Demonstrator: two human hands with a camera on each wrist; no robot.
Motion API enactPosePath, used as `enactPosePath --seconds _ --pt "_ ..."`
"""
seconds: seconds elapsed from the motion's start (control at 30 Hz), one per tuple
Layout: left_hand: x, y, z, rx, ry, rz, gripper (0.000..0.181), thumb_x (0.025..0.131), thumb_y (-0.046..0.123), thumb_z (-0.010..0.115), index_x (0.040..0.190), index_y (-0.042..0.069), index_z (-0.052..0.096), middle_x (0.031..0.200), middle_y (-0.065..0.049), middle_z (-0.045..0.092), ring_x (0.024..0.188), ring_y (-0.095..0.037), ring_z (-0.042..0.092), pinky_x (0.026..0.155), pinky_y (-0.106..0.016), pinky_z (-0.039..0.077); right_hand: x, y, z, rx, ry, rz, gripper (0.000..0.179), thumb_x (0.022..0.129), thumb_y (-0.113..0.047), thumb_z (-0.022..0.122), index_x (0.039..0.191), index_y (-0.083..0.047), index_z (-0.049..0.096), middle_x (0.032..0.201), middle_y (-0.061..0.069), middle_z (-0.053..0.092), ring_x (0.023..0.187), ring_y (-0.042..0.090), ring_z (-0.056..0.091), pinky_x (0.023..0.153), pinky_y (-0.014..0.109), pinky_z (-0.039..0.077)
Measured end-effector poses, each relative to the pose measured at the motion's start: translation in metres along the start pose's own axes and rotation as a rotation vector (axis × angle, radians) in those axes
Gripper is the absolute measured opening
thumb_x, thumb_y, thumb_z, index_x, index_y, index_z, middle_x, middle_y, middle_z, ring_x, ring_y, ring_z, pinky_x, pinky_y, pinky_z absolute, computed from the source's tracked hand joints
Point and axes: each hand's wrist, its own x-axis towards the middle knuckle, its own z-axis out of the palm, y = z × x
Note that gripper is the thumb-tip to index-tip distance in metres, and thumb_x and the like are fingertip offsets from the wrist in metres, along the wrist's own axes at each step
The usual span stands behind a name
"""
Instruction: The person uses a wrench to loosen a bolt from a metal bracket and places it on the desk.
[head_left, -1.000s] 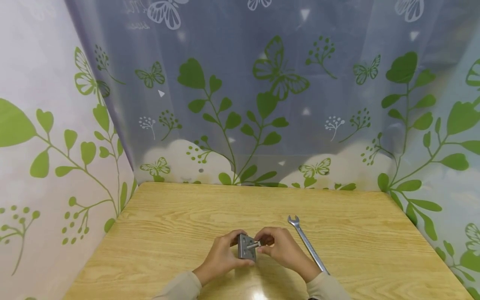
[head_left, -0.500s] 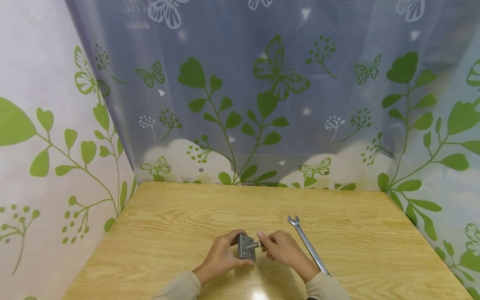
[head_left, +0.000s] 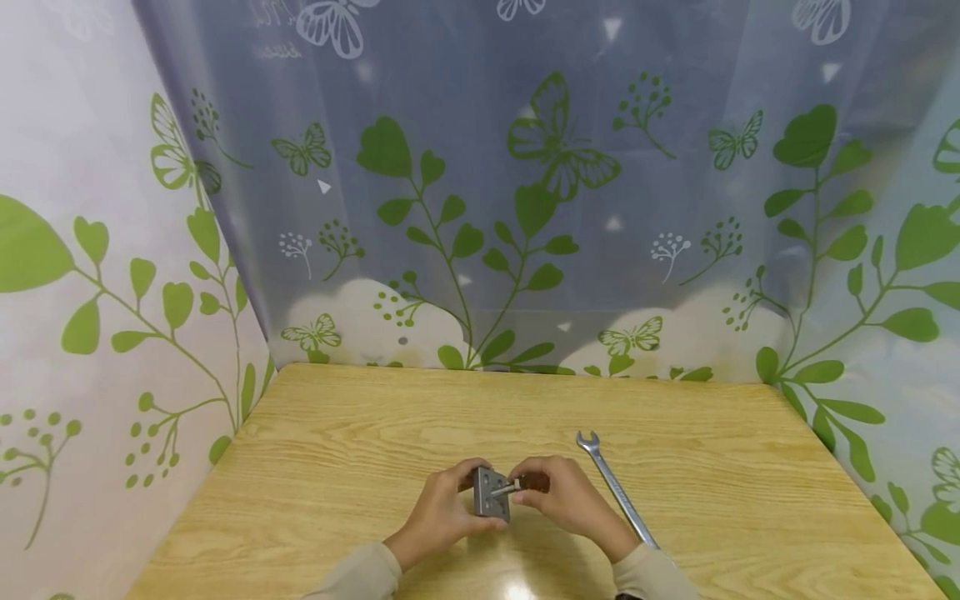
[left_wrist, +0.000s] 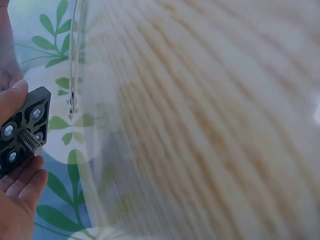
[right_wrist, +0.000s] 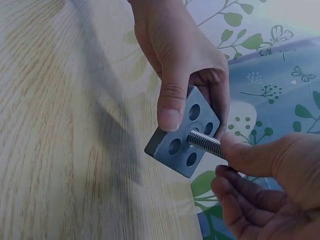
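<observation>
right hand [head_left: 558,492] has rolled round at the bolt [head_left: 506,490]: half a second ago its thumb stood above the bolt, and now the thumb sits lower with the fingers bent over from above. left hand [head_left: 442,504] and the plate [head_left: 482,498] have hardly shifted.

head view: two hands, one plate, one bolt, one wrench [head_left: 617,492], two pale sleeves [head_left: 363,571]. left hand grips the plate by its edges, thumb low, fingers at the top; right hand pinches the outer end of the bolt. plate and bolt are held over the near part of the tabletop [head_left: 360,433], left of the wrench, which lies aslant just beside the right hand. behind stands a leafy backdrop [head_left: 465,208].

left wrist view: the plate's other face, hidden from the other two cameras, is dark and ribbed, with four metal rounds [left_wrist: 36,113] and the bolt's threaded tip poking out.

right wrist view: the smooth face, its four holes [right_wrist: 174,146] set around the bolt, clearer than from the head. left thumb presses flat on this face; right thumb covers the bolt's outer end.
</observation>
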Motion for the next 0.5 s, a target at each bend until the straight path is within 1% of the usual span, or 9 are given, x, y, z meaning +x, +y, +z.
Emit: enactPosePath --seconds 0.07,0.13,0.33,0.43,0.5 --pt "0.0001 0.0004 -0.0002 -0.002 -0.002 -0.004 0.067 0.065 0.023 0.089 0.120 0.002 0.057 0.114 -0.009 0.067 0.106 -0.027 0.066 0.090 -0.026 0.053 -0.0001 0.0009 -0.0004 0.003 0.012 -0.021 0.018 0.084 -0.006 0.072 0.102 -0.007 0.071 0.096 0.003 0.068 0.081 0.014 0.063 0.067 0.022 0.054" --pt "0.0004 0.0007 -0.0002 -0.003 -0.005 -0.005 0.067 0.065 0.022 0.089 0.120 0.002 0.057 0.115 -0.010 0.067 0.106 -0.027 0.066 0.090 -0.026 0.053 -0.0003 0.0016 -0.0003 0.003 0.024 -0.039 0.020 0.082 0.000 0.072 0.101 -0.007 0.072 0.097 0.003 0.068 0.082 0.013 0.062 0.069 0.022 0.055" --pt "0.0006 0.0019 -0.0001 0.000 -0.006 -0.004 0.068 0.065 0.023 0.089 0.121 0.001 0.057 0.115 -0.010 0.067 0.106 -0.027 0.065 0.090 -0.026 0.054 -0.0010 0.0032 0.0003 -0.014 0.031 -0.060 0.022 0.080 0.003 0.073 0.099 -0.008 0.072 0.094 0.000 0.066 0.079 0.008 0.059 0.070 0.021 0.054" --pt "0.0003 0.0023 -0.0001 0.001 -0.007 -0.007 0.069 0.065 0.023 0.089 0.122 0.000 0.056 0.115 -0.010 0.066 0.106 -0.027 0.065 0.090 -0.026 0.053 -0.0008 0.0031 0.0006 -0.013 0.026 -0.072 0.022 0.080 0.003 0.073 0.099 -0.007 0.072 0.094 0.001 0.066 0.079 0.009 0.059 0.069 0.021 0.054" --pt "0.0002 0.0023 -0.0003 0.004 -0.006 -0.009 0.069 0.065 0.022 0.089 0.122 0.000 0.056 0.115 -0.010 0.066 0.106 -0.027 0.065 0.090 -0.025 0.053 -0.0005 0.0030 0.0006 -0.011 0.013 -0.074 0.024 0.080 0.002 0.073 0.102 -0.006 0.071 0.096 0.003 0.067 0.081 0.010 0.060 0.070 0.022 0.054"
